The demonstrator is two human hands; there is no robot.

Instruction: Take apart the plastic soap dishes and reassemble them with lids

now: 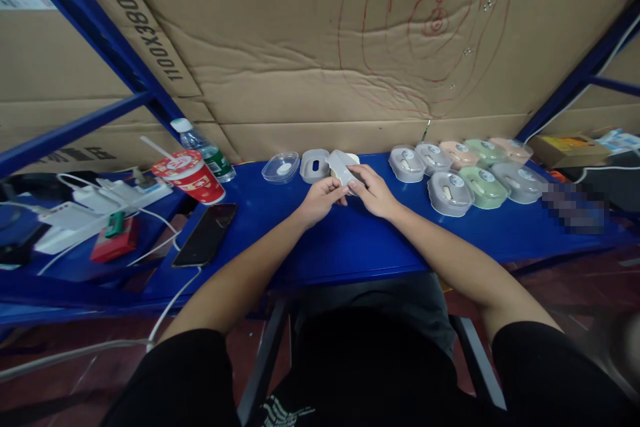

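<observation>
The pale grey piece (341,163) sits between the two hands above the desk (350,247), reaching away from the fingers toward the cardboard wall (300,33); its long axis appears to slant from far left to near right, though it is small here and partly covered, so its exact shape is uncertain. The left hand (320,199) pinches its near edge between thumb and curled fingers, while the right hand (374,192) has its thumb and fingers closed on the right side. Neither hand is clearly nearer. The open grey container (309,173) stands just beyond and left of the piece, on the left hand's side, with the clear lid (281,174) beside it, farther left; the lidded containers (450,195) stand well to the right.
</observation>
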